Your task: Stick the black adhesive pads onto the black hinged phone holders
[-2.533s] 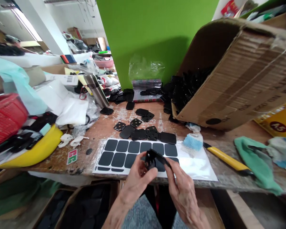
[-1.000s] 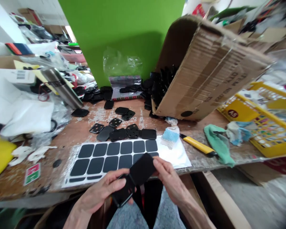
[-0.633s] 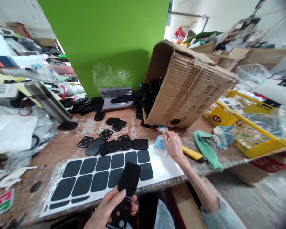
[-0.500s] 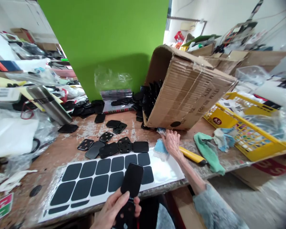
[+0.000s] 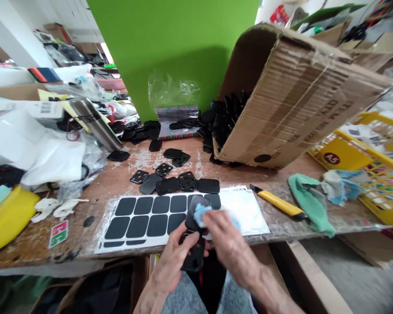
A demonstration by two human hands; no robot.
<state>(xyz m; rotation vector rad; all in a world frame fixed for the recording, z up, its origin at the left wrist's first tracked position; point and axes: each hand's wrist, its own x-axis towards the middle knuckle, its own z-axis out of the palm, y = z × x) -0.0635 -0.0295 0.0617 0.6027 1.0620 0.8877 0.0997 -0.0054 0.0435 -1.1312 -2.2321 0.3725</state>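
My left hand (image 5: 173,257) is closed on a black hinged plate piece, its upper panel (image 5: 191,220) tilted up and its lower panel (image 5: 194,261), with holes, hanging below the fingers. My right hand (image 5: 227,237), slightly blurred, presses a crumpled light blue cloth (image 5: 201,213) onto the face of the upper panel. Beneath both hands lies a white sheet (image 5: 250,211) along the table edge, bearing rows of dark rounded-square pads (image 5: 157,225). The hands cover part of its right side.
Loose black plates (image 5: 167,186) lie behind the sheet. A tilted cardboard box (image 5: 291,100) holds more of them. To the right are a yellow cutter knife (image 5: 280,203), a green cloth (image 5: 309,203) and a yellow basket (image 5: 350,155). A steel flask (image 5: 96,126) leans at left.
My right hand has come back from beside the cardboard box with the blue cloth and now presses it on the black plate. The view has shifted, showing more of the left side.
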